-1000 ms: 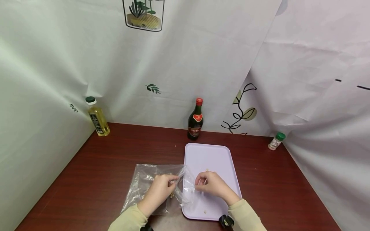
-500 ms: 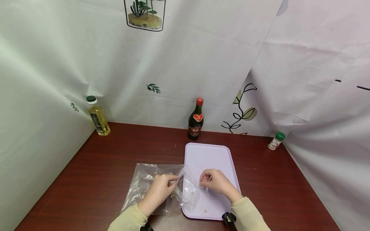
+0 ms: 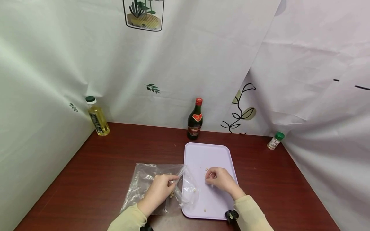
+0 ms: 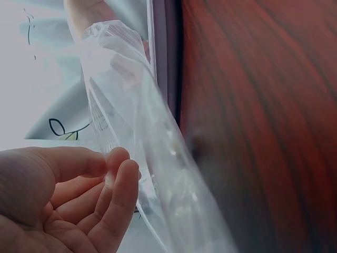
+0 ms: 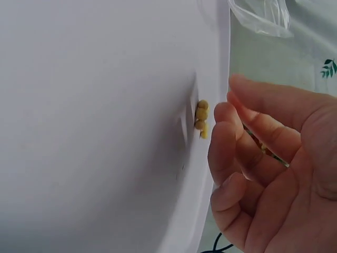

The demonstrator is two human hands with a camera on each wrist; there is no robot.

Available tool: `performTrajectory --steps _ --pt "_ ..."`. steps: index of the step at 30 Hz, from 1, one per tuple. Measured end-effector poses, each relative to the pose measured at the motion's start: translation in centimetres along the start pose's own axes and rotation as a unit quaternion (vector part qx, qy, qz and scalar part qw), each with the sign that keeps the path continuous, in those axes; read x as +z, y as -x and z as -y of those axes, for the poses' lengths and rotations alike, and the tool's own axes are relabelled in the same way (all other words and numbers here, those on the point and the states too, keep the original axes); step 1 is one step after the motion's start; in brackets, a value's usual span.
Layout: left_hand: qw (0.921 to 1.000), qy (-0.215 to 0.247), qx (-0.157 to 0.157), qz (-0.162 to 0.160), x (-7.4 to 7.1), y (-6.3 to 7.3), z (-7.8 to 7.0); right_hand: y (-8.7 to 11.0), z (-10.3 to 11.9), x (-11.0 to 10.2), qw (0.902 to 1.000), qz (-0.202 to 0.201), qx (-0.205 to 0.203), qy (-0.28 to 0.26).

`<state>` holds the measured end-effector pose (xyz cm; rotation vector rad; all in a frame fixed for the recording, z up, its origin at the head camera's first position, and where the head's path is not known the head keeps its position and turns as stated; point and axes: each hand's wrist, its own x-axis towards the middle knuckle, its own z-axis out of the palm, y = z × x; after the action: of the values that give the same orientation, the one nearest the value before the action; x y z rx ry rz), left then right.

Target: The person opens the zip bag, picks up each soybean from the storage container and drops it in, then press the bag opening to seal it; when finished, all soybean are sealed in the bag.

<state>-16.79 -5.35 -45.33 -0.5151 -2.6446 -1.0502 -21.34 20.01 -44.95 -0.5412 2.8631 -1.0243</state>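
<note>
My left hand (image 3: 159, 190) pinches the edge of a clear plastic bag (image 3: 138, 179) between thumb and fingertips; the left wrist view shows the film (image 4: 152, 121) stretching away from them. The bag lies on the table, its mouth end overlapping a pale lilac tray (image 3: 206, 154). Several soybeans (image 3: 171, 194) are inside it, and one soybean (image 3: 194, 190) shows near its mouth. Over the tray, my right hand (image 3: 222, 180) has loosely bent fingers, with a small gap between thumb and index finger and nothing seen in it. Just beyond those fingertips, several soybeans (image 5: 202, 113) lie on the tray.
A single soybean (image 3: 205, 210) lies near the tray's front edge. Behind the tray stands a dark bottle with a red cap (image 3: 195, 120). An oil bottle (image 3: 98, 118) is in the back left corner, a green-capped shaker (image 3: 276, 141) at the back right. Fabric walls surround the table.
My right hand has moved right, away from the bag's mouth, toward the soybeans on the tray. One soybean now shows near the bag's mouth. My left hand keeps its place on the bag.
</note>
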Motion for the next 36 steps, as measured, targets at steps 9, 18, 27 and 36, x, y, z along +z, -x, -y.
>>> performTrajectory --steps 9,18,27,36 --pt "1.0 -0.001 -0.002 0.0 -0.1 0.0 0.1 -0.1 -0.3 -0.1 0.998 -0.039 0.031 0.038" --pt "1.0 -0.002 -0.002 -0.003 -0.1 0.0 0.2 -0.3 -0.6 -0.3 0.9966 -0.056 0.022 0.055" --pt "1.0 0.002 -0.002 -0.002 -0.1 -0.1 0.3 -0.9 -0.8 0.0 0.9969 -0.021 0.064 0.042" --pt "1.0 -0.001 -0.005 -0.005 -0.1 -0.2 0.4 -1.2 -1.1 0.4 0.9954 -0.024 0.073 0.057"
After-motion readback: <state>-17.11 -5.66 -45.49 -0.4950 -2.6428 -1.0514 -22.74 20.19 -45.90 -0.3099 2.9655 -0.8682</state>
